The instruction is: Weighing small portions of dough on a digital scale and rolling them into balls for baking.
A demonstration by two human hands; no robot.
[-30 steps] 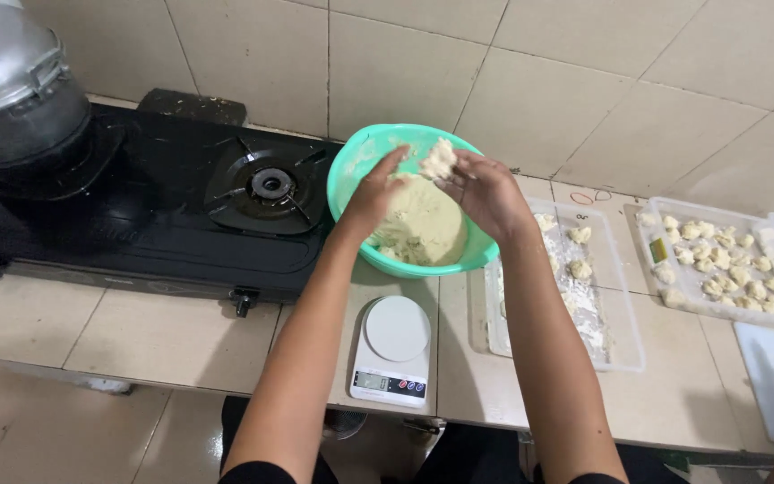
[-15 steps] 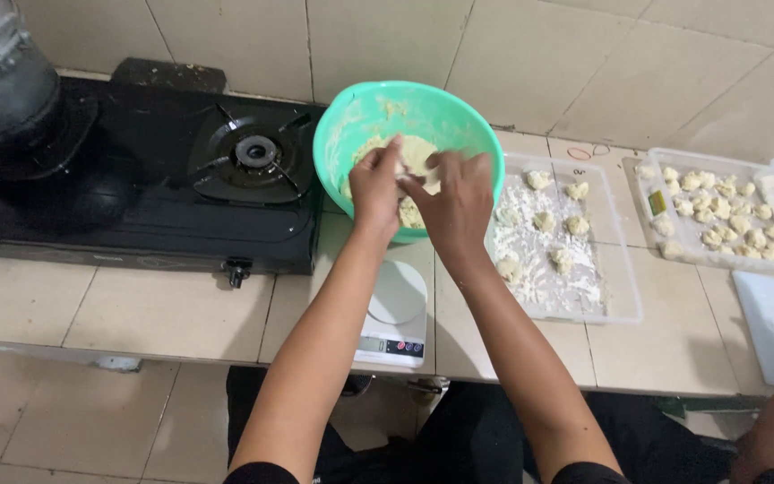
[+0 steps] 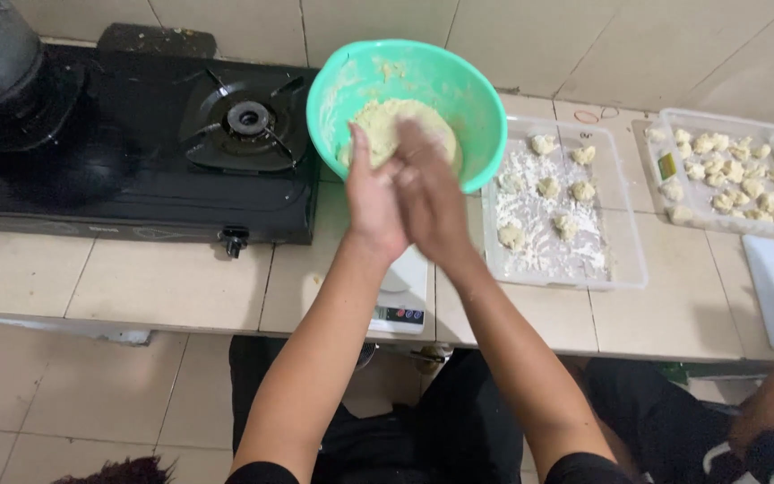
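Green plastic bowl (image 3: 459,99) sits just beyond your hands, its lump of pale dough (image 3: 387,121) lying straight ahead of your fingertips. Your left hand (image 3: 372,202) and right hand (image 3: 432,197) are pressed palm to palm above the small white scale (image 3: 400,296); whether a piece of dough lies between them, you cannot tell. Both hands are equally near the bowl. A floured clear tray (image 3: 624,269) with shaped pieces lies to your right, the black gas stove (image 3: 136,170) to your left.

Glossy green plastic bowl (image 3: 459,99)
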